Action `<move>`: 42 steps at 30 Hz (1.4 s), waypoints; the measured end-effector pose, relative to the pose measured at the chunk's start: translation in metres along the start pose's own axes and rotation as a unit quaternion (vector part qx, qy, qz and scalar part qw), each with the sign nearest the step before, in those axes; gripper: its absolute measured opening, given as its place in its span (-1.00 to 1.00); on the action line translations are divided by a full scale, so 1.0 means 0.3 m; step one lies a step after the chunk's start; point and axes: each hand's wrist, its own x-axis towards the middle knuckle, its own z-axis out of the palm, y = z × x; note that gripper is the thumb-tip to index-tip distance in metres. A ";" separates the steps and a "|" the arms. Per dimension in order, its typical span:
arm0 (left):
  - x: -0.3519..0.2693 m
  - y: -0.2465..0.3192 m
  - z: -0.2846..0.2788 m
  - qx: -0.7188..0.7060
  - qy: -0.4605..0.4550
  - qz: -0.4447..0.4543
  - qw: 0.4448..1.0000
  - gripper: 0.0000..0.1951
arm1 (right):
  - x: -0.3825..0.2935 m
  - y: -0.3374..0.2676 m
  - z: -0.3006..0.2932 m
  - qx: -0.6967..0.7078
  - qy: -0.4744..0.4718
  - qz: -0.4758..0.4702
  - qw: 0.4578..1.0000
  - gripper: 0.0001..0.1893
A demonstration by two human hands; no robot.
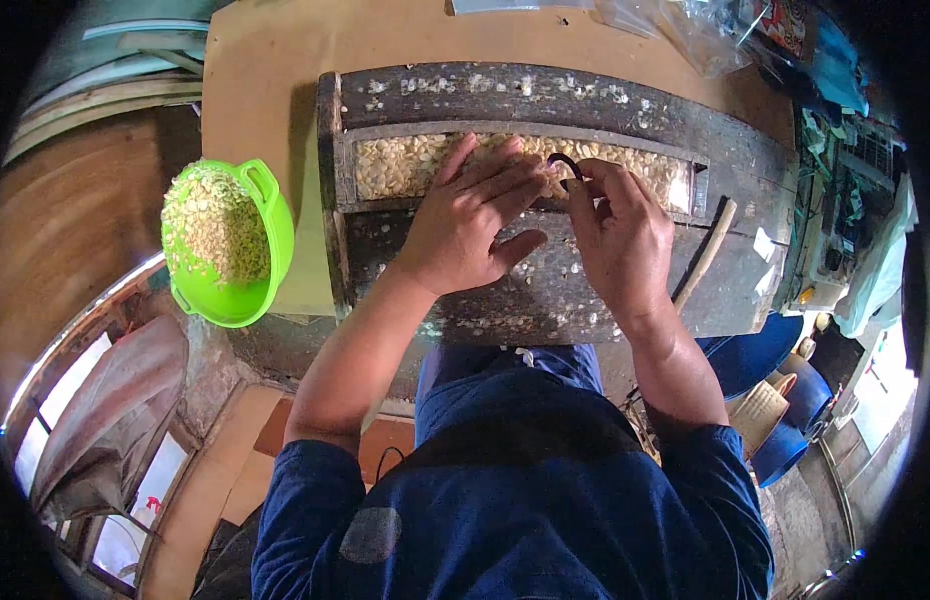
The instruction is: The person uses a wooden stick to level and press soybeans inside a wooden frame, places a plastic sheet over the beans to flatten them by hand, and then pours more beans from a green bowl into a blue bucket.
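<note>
A long, shallow wooden trough [346,172] runs across a dark, worn wooden bench [472,315], filled with pale split seeds or beans [397,166]. My left hand [472,225] lies palm down over the middle of the trough. Its fingers are apart on the seeds, and the thumb points right over the bench. My right hand [622,232] pinches a small dark curved piece, like a hook or ring [564,159], between thumb and fingers. The piece is just right of my left fingertips, above the seeds. Its lower end is hidden by my right fingers.
Left of the bench, a bright green plastic basin [285,240] holds pale flakes or shavings. A wooden stick [705,255] lies on the bench's right side. Clear plastic bags [697,37] lie at the back right. Blue containers [780,457] stand below right.
</note>
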 end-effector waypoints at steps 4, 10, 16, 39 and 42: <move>-0.001 0.000 -0.001 0.010 0.001 0.003 1.000 -0.47 | -0.010 -0.003 -0.032 0.022 0.000 0.032 0.999 -0.82; 0.000 -0.007 0.011 -0.003 0.025 0.012 1.000 -0.46 | -0.019 0.011 -0.017 0.005 -0.010 0.010 1.000 -0.82; 0.000 -0.004 0.007 -0.007 0.028 0.010 1.000 -0.44 | -0.012 0.017 0.010 -0.028 -0.009 -0.007 1.000 -0.82; 0.037 0.044 0.003 0.011 0.052 -0.011 0.999 -0.55 | -0.171 0.141 -0.162 0.036 0.052 0.061 0.996 -0.79; 0.029 0.067 0.014 0.000 0.057 -0.016 0.998 -0.56 | -0.190 0.166 -0.189 0.047 0.060 0.085 0.993 -0.80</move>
